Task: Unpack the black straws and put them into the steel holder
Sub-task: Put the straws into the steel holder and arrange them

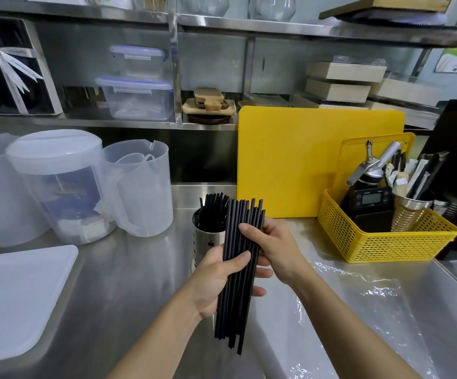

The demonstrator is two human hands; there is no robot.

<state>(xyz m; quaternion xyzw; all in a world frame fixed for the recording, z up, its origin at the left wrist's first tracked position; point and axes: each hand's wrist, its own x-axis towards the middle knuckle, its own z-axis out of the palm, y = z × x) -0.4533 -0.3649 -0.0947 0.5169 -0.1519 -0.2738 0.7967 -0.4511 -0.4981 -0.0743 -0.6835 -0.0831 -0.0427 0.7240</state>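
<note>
A bundle of black straws (235, 305) stands nearly upright in the air at the centre, held by both hands. My left hand (216, 283) wraps its middle from the left, thumb across the front. My right hand (273, 247) grips the upper part from the right. Just behind the bundle the steel holder (205, 239) stands on the counter with several black straws (212, 212) in it. Clear plastic wrapping (364, 299) lies crumpled on the counter to the right.
A yellow basket (380, 242) with a scale and tools sits at right before a yellow cutting board (290, 160). Translucent pitchers (139, 187) and a lidded jar (57, 184) stand at left. A white lid (16, 299) lies near left. Shelves run behind.
</note>
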